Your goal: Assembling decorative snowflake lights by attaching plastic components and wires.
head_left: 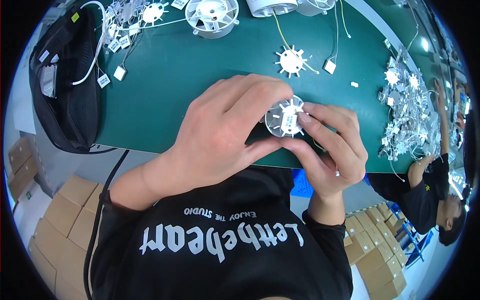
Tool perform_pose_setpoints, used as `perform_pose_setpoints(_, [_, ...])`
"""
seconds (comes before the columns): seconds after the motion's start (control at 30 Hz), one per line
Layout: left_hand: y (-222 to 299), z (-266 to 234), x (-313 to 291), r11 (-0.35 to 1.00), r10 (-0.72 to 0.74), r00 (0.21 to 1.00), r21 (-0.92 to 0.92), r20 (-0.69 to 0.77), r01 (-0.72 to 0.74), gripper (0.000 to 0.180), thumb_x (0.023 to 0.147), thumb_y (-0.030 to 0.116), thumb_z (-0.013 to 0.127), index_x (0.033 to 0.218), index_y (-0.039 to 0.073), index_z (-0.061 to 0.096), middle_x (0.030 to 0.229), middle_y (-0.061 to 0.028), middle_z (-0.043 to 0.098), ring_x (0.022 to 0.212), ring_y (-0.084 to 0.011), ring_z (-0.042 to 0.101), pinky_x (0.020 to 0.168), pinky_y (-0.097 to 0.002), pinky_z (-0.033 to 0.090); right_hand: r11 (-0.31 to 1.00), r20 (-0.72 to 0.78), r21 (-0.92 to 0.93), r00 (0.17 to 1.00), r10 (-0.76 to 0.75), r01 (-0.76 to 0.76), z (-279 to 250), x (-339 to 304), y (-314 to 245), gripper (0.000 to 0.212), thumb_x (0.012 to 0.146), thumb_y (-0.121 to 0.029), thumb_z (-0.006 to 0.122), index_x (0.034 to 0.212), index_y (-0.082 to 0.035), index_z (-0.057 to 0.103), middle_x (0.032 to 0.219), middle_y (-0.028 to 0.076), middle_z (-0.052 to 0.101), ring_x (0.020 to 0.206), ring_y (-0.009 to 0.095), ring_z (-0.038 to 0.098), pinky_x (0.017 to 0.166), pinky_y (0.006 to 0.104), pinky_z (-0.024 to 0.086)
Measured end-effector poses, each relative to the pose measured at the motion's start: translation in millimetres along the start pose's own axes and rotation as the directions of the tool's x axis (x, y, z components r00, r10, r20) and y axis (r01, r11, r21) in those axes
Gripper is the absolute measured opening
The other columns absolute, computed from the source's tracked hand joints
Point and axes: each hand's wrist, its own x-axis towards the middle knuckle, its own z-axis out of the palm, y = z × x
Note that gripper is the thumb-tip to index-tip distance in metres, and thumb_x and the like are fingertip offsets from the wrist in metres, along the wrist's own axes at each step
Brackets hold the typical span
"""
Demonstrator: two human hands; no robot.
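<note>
Near the table's front edge, a clear round plastic housing (272, 127) is held between my two hands. A white spoked disc (285, 107) sits in its mouth, and a small white labelled block (289, 121) lies across the disc. My left hand (220, 127) is closed round the housing's left side, its fingers over the far rim and the thumb below. On the other side, my right hand (336, 142) grips the near right rim with its thumb, fingertips touching the disc and block. A thin wire with a small white plug (337, 173) hangs by the right palm.
Beyond my hands lies another white spoked disc (291, 62) with a yellow wire across it. Round white fan housings (212, 31) stand at the far edge. Wired parts pile up at right (407, 112) and far left. A black case (67, 120) flanks the left side; a co-worker (425, 200) is at right.
</note>
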Motion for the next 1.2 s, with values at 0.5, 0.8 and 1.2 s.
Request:
perform_pose_setpoints(0.5, [-3.5, -1.2, 6.6, 1.0, 0.017, 0.998, 0.001, 0.059, -0.017, 0.051, 0.064, 0.008, 0.097, 0.105, 0.005, 0.068, 0.11, -0.0101, 0.077, 0.096, -0.0287, 0.075, 0.079, -0.0358, 0.061, 0.999, 0.022, -0.015, 0.999, 0.031, -0.031, 3.4, -10.6, -7.5, 0.038, 0.075, -0.01, 0.094, 0.108, 0.003, 0.081, 0.107, 0.019, 0.074, 0.089, 0.029, 0.069, 0.074, 0.0344, 0.055])
perform_pose_setpoints(0.8, [-3.6, -1.7, 3.1, 1.0, 0.026, 0.998, 0.011, 0.064, -0.027, 0.054, 0.065, 0.013, 0.1, 0.107, 0.005, 0.067, 0.109, -0.0109, 0.077, 0.095, -0.029, 0.075, 0.079, -0.0352, 0.061, 0.991, 0.03, -0.053, 0.991, 0.128, -0.127, -13.6, -29.3, 5.5, 0.029, 0.075, 0.013, 0.085, 0.102, 0.004, 0.081, 0.098, 0.015, 0.074, 0.077, 0.023, 0.067, 0.07, 0.0297, 0.054])
perform_pose_setpoints(1.2, [1.5, 5.3, 5.5, 0.953, 0.302, 0.953, 0.037, -0.003, -0.302, 0.055, 0.072, 0.018, 0.098, 0.116, 0.005, 0.067, 0.116, -0.0135, 0.074, 0.1, -0.038, 0.073, 0.086, -0.043, 0.059, 0.83, 0.203, 0.347, 0.899, 0.388, -0.437, -41.3, 2.2, -6.0, 0.046, 0.087, 0.003, 0.083, 0.132, 0.003, 0.072, 0.123, 0.017, 0.074, 0.115, 0.029, 0.073, 0.095, 0.0358, 0.059])
